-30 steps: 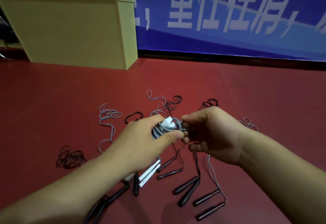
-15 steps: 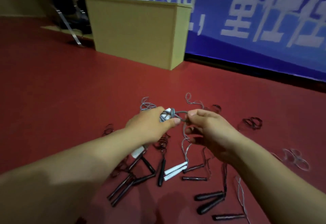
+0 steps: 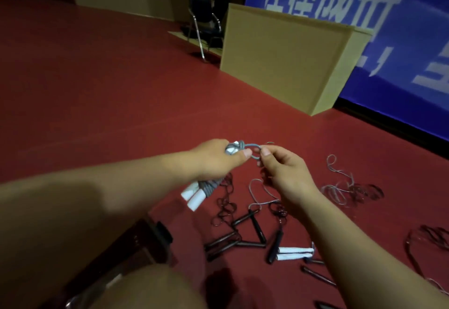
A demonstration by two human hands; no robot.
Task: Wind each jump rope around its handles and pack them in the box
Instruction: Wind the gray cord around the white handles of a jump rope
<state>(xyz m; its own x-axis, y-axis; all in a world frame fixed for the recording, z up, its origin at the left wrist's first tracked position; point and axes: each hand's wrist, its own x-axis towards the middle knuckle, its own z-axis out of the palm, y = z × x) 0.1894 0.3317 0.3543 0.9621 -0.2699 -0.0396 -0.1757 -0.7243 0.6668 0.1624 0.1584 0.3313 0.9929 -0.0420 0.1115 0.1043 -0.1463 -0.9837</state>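
My left hand grips a pair of white handles with grey rope wound around them. My right hand pinches the loose grey rope loop that sticks out at the bundle's top, just right of my left thumb. On the red floor below lie several loose jump ropes: black handles with dark cords and another white-handled pair. The tan cardboard box stands upright farther back on the right.
Grey and dark rope coils lie scattered on the floor to the right. A black chair stands behind the box. A blue banner covers the back wall. A dark object sits near my knee.
The view has swung left, so the box now sits at the right. My right hand has pulled the rope end out into a small loop, slightly apart from my left hand.
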